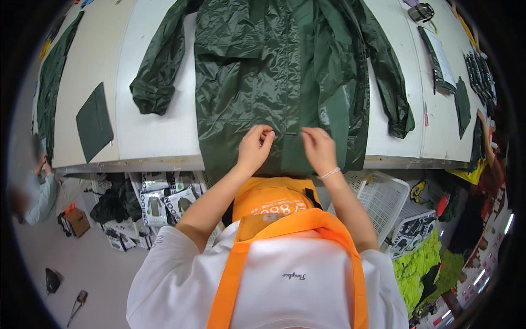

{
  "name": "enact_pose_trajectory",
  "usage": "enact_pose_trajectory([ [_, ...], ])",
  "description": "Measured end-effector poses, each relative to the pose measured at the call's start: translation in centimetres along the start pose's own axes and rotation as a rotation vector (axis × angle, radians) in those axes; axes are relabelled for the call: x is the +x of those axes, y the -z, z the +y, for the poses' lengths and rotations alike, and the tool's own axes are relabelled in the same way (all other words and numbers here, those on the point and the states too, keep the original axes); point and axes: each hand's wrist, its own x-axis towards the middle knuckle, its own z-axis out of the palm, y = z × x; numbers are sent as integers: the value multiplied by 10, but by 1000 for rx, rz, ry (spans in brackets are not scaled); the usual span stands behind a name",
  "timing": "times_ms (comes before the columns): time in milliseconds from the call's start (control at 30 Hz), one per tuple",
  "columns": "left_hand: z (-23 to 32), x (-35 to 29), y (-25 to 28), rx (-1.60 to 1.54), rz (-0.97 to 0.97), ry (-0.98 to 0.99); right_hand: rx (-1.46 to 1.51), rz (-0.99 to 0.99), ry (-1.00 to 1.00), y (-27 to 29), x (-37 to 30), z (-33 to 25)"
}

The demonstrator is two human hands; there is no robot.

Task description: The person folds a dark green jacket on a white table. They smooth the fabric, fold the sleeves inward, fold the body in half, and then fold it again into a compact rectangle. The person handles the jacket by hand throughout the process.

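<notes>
A dark green rain jacket (246, 82) lies spread on the white worktable, front up, with a sleeve out to either side. Its lower hem hangs over the table's near edge. My left hand (256, 147) is at the lower front, left of the opening, thumb and fingers pinched together on the fabric. Just across the opening, my right hand (320, 149) has its fingertips closed on the other front panel, near the front strip. A light bracelet circles my right wrist. The fabric between the fingertips is too small to make out clearly.
A flat green cloth piece (95, 122) lies left on the table (159, 134). To the right are a packaged garment (436, 57) and a metal cup (421, 12). Below stand a white basket (383, 200) and printed bags (164, 200). Other people work at both sides.
</notes>
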Motion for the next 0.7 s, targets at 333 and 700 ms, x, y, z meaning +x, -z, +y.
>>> enact_pose_trajectory([
  [333,22,-22,-28,-626,-542,751,326,-224,-279,-39,52,-21],
  [700,44,-14,-60,-1339,347,716,499,125,-160,34,26,3],
])
